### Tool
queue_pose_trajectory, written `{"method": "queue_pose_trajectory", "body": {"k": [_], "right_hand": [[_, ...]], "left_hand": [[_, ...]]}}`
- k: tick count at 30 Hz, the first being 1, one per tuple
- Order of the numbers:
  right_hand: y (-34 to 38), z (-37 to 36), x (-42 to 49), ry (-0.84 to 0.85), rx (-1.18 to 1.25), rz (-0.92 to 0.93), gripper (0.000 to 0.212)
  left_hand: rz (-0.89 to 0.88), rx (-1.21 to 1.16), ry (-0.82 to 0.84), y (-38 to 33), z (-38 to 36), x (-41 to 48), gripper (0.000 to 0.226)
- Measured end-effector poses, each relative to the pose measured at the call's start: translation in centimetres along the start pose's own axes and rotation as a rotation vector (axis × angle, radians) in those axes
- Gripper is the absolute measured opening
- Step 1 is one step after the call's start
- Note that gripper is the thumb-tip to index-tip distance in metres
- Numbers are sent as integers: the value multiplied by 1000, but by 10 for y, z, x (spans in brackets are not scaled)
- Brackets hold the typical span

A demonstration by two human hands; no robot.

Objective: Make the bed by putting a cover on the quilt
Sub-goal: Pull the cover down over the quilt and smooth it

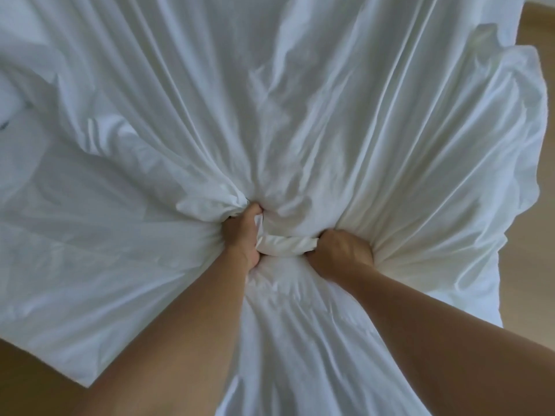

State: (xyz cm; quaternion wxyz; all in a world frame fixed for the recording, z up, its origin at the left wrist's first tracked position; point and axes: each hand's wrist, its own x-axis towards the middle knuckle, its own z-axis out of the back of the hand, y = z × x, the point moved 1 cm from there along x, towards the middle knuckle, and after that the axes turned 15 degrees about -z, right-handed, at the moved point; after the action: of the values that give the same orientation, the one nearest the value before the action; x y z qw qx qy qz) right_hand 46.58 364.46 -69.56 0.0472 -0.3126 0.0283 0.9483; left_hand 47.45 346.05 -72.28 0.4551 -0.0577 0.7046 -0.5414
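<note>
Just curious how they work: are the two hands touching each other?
Apart. The head view shows a bunched strip of cover spanning the gap between left hand and right hand.

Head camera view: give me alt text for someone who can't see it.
The left hand and right hand each grip a bunch of a white cover, close together, a short roll of fabric between them. Folds fan out from the hands across the cloth; wood-toned floor shows at the edges.

Smooth white cloth cover [270, 100], creased; matt wooden floor [534, 31].
</note>
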Motion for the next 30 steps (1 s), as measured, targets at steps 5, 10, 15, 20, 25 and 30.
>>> {"method": "queue_pose_trajectory", "body": {"k": [5, 10, 15, 20, 25, 30], "right_hand": [[5, -8, -2, -54, -3, -81, 36], [8, -9, -9, -101, -37, -143, 37], [19, -10, -39, -383, 269, -362, 33], [149, -8, -88, -691, 274, 23, 95], [307, 8, -57, -480, 257, 72, 63], [309, -9, -94, -227, 374, -123, 35]], "left_hand": [[56, 10, 134, -24, -5, -26, 55], [-145, -289, 158, -140, 31, 63, 70], [-148, -46, 170, -145, 68, 113, 32], [-35, 27, 204, -120, 127, 94, 39], [-61, 164, 314, -162, 153, 101, 16], [-46, -213, 386, -250, 160, 187, 73]]}}
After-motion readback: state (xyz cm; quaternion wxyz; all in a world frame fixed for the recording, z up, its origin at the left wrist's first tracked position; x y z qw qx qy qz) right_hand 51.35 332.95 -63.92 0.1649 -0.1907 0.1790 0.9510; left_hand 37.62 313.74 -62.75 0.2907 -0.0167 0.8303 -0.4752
